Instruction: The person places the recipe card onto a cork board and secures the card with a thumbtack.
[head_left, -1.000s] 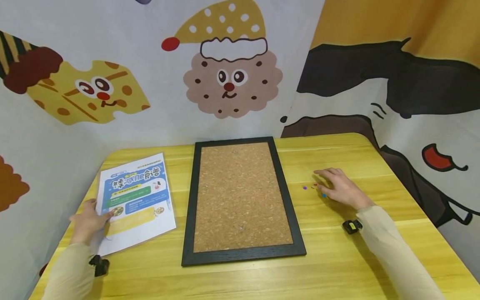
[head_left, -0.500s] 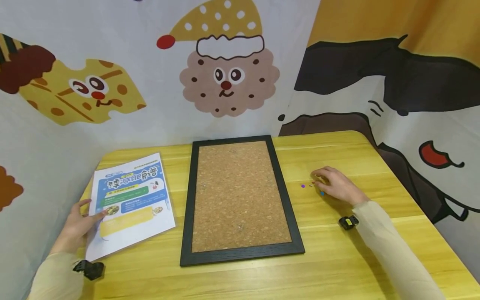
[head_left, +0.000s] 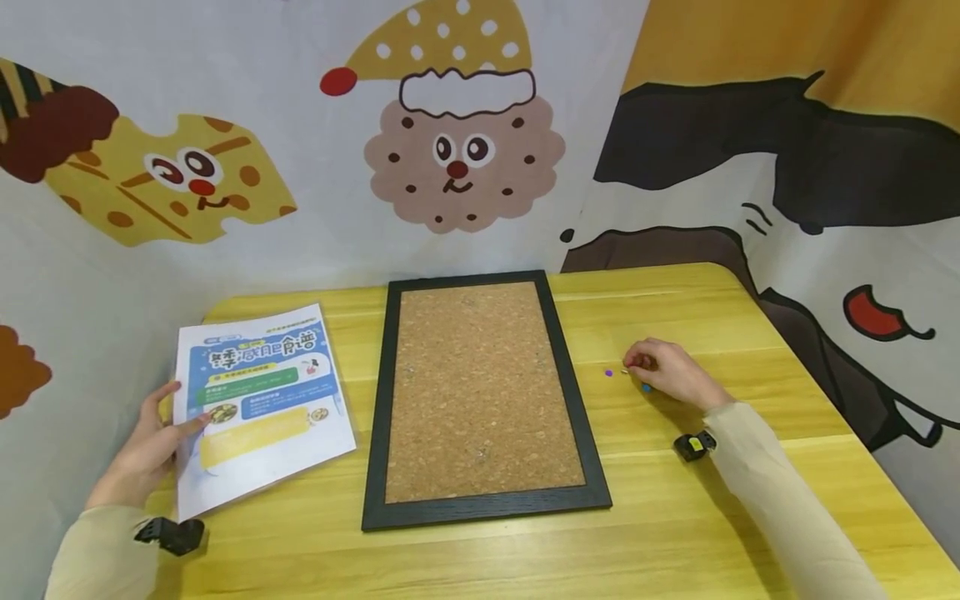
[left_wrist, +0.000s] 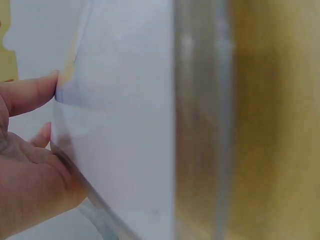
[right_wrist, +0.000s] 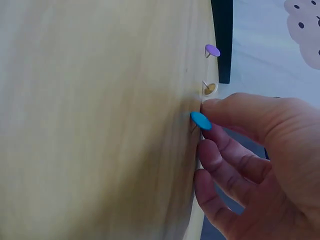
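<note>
My left hand (head_left: 146,446) pinches the left edge of a laminated poster sheet (head_left: 262,392), printed in blue, green and yellow. In the left wrist view the sheet (left_wrist: 125,115) bends away from the thumb (left_wrist: 35,92). Over to the right, my right hand (head_left: 671,371) has thumb and forefinger brought together on the tabletop, pinching a red thumbtack that the fingers mostly hide. Beside those fingers lie a blue thumbtack (right_wrist: 201,121), a gold-and-white thumbtack (right_wrist: 210,89) and a purple thumbtack (right_wrist: 213,50), their points showing in the right wrist view.
Between the hands a corkboard (head_left: 483,392) with a black frame (head_left: 487,507) lies flat on the wooden table (head_left: 315,550). Behind the table hangs a cartoon-printed cloth (head_left: 322,167), with more cloth along both sides.
The left hand has shifted left and its sheet edge has lifted. The right thumb and forefinger have closed together where the red thumbtack lay, and it is now covered.
</note>
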